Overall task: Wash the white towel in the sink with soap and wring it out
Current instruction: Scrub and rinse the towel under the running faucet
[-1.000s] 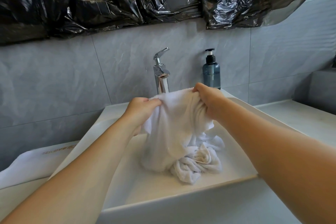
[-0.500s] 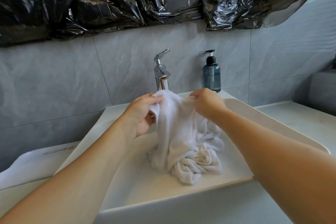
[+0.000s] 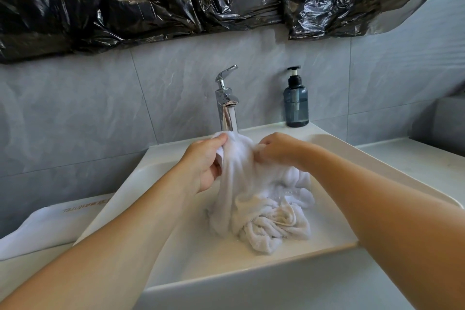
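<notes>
Towel (image 3: 254, 199), white and bunched, sits in the white sink (image 3: 377, 184), its upper part lifted under the chrome faucet (image 3: 226, 106). Left hand (image 3: 203, 166) and right hand (image 3: 276, 150) each have fingers clenched on its top folds. A blue soap bottle (image 3: 296, 103) stands on the sink's back ledge. Another white cloth (image 3: 50, 224) lies on the surface at left.

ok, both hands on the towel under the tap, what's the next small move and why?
Probably rub the gathered top between the hands. The left hand and right hand both grip the white terry towel right below the chrome faucet, while its lower part lies bunched in the white rectangular sink.
</notes>
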Demonstrator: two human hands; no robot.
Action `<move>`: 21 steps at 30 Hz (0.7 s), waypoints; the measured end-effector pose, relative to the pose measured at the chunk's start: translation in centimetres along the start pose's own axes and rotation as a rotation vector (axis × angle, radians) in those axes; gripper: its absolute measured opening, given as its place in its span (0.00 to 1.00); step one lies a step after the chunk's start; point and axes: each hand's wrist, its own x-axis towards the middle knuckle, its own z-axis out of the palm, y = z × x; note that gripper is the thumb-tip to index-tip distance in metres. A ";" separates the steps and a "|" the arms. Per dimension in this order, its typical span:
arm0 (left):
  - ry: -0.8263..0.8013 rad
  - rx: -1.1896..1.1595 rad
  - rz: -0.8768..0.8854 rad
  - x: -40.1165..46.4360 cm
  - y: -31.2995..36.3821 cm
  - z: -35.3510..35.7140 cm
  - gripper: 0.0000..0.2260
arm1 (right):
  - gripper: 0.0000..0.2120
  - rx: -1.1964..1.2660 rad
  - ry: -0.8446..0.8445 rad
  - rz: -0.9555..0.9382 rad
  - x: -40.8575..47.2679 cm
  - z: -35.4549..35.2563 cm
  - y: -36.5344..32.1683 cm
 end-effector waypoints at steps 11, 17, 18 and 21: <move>-0.031 0.031 -0.078 -0.5 1.1 -0.5 0.14 | 0.05 0.821 0.352 0.237 -0.4 -1.3 -1.0; 0.077 0.192 0.066 -0.3 0.7 0.0 0.08 | 0.04 0.945 0.406 0.298 -0.4 -1.5 -1.0; 0.083 0.211 0.079 -0.3 0.6 0.1 0.07 | 0.04 0.946 0.404 0.304 -0.5 -1.5 -1.0; 0.085 0.218 0.104 -0.4 0.6 0.1 0.06 | 0.03 0.936 0.395 0.310 -0.4 -1.5 -0.9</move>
